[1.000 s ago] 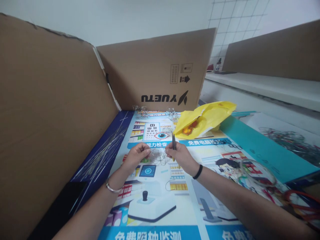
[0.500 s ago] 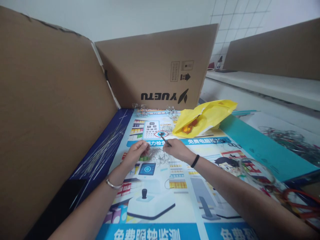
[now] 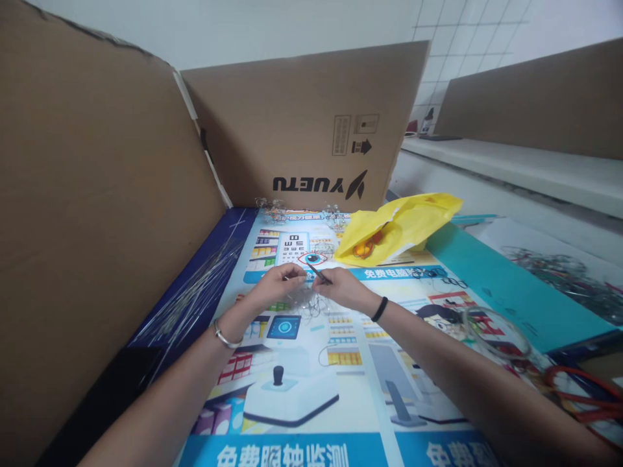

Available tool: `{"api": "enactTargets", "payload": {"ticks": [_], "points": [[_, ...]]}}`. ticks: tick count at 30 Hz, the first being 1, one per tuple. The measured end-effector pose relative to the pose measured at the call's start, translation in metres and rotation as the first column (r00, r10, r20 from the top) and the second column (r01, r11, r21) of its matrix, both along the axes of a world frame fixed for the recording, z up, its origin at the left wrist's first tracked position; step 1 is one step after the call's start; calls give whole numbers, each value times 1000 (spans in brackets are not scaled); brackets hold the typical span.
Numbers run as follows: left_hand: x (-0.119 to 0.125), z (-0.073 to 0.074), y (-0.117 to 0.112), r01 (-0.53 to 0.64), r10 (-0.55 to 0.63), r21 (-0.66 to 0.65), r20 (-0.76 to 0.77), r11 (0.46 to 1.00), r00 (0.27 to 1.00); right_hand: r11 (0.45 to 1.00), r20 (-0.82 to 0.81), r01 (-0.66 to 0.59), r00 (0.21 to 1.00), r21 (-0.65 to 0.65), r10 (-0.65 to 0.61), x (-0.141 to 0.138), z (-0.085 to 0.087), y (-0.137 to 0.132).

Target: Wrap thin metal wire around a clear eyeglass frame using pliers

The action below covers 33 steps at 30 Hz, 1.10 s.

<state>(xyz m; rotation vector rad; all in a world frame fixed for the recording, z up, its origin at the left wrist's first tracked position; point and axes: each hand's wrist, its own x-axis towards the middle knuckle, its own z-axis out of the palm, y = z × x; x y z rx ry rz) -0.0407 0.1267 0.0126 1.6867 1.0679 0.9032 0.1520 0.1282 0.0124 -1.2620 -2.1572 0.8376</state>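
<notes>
My right hand (image 3: 343,288) is closed around a slim dark pointed tool (image 3: 318,274), its tip aimed up and left; the frames do not show its exact kind. Close by on the left, my left hand (image 3: 278,283) has thumb and fingers pinched together. Whatever lies in that pinch is too small to name. Below both hands, a loose tangle of thin wire loops (image 3: 311,303) rests on the printed sheet. The two hands nearly meet, with the tool's tip near the left fingertips.
A yellow bag (image 3: 409,224) with orange loops (image 3: 370,245) inside lies behind my right hand. Thin clear strands (image 3: 195,292) are at left. Cardboard panels (image 3: 272,123) stand behind and left. Dark wire pieces (image 3: 433,275), a coil (image 3: 501,334) and red cord (image 3: 579,392) lie at right.
My left hand has moved slightly up and right, nearer the right hand. The tool has tilted to a flatter angle. The view has shifted slightly.
</notes>
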Motion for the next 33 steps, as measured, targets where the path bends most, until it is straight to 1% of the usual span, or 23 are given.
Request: {"api": "enactTargets", "payload": {"ticks": [2, 3, 7, 10, 12, 13, 15, 16, 17, 19, 22, 23, 24, 26, 30, 33], "points": [[6, -3, 2, 43, -43, 14, -16, 999, 999, 1000, 1, -27, 1000, 10, 27, 0, -1, 2], [9, -4, 2, 42, -42, 31, -22, 999, 999, 999, 2, -39, 999, 13, 39, 0, -2, 3], [11, -9, 0, -23, 27, 69, -59, 997, 998, 999, -5, -48, 999, 3, 48, 0, -2, 4], [7, -8, -3, -61, 66, 91, -60, 994, 996, 1000, 7, -14, 1000, 22, 14, 1, 4, 0], [3, -7, -5, -76, 82, 99, -64, 992, 995, 994, 68, 20, 997, 106, -27, 5, 12, -5], [1, -6, -7, -83, 90, 92, -70, 992, 994, 989, 131, 30, 990, 142, -49, 8, 16, -9], [-2, -5, -9, -93, 100, 81, -79, 992, 992, 981, 257, -27, 966, 193, -24, 16, 25, -18], [-2, -5, -9, -108, 114, 81, -80, 991, 990, 972, 319, -74, 948, 222, -1, 20, 30, -23], [-3, -5, -10, -119, 126, 86, -79, 989, 989, 954, 387, -147, 921, 261, 36, 26, 33, -29], [-4, -6, -10, -139, 144, 75, -77, 987, 987, 909, 520, -267, 851, 321, 67, 35, 39, -42], [-4, -9, -10, -135, 138, 49, -77, 990, 987, 829, 689, -450, 716, 332, 113, 44, 41, -62], [-4, -10, -10, -128, 132, 46, -80, 991, 988, 804, 725, -489, 680, 339, 108, 45, 41, -68], [-4, -11, -10, -122, 126, 45, -84, 991, 988, 785, 751, -512, 654, 349, 93, 44, 40, -73], [-4, -13, -9, -117, 122, 48, -93, 992, 988, 767, 789, -530, 613, 361, 52, 40, 39, -81], [-3, -16, -9, -116, 123, 59, -119, 991, 985, 779, 840, -530, 542, 336, 6, 28, 36, -87], [-3, -14, -11, -111, 116, 52, -120, 992, 986, 783, 853, -531, 522, 324, 1, 23, 32, -88]]}}
